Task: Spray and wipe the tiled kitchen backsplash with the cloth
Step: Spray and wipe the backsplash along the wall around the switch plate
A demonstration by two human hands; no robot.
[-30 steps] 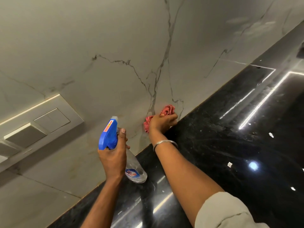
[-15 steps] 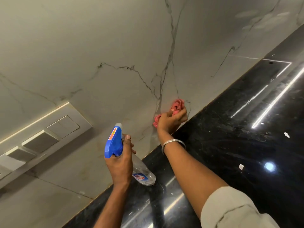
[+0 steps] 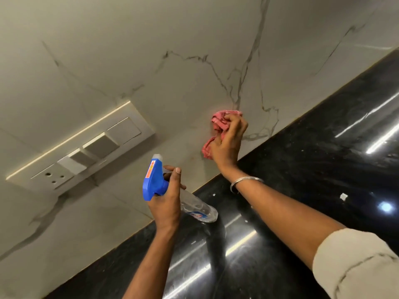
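The backsplash [image 3: 151,67] is pale marble-look tile with dark veins. My right hand [image 3: 228,141] grips a bunched pink cloth [image 3: 217,126] and holds it against the tile just above the counter line. My left hand [image 3: 167,201] grips a clear spray bottle [image 3: 194,206] with a blue trigger head [image 3: 154,180]. The nozzle points up at the wall, and the bottle's base hangs just over the counter. A finger lies over the trigger.
A white switch and socket plate [image 3: 86,152] is fixed to the tile left of the bottle. The glossy black stone counter [image 3: 313,147] runs along the wall's foot, with small white specks [image 3: 343,196] and light reflections on it.
My right hand has carried the cloth a little up the tile, away from the counter edge. The view has shifted, so more of the switch plate shows. The bottle stays in my left hand.
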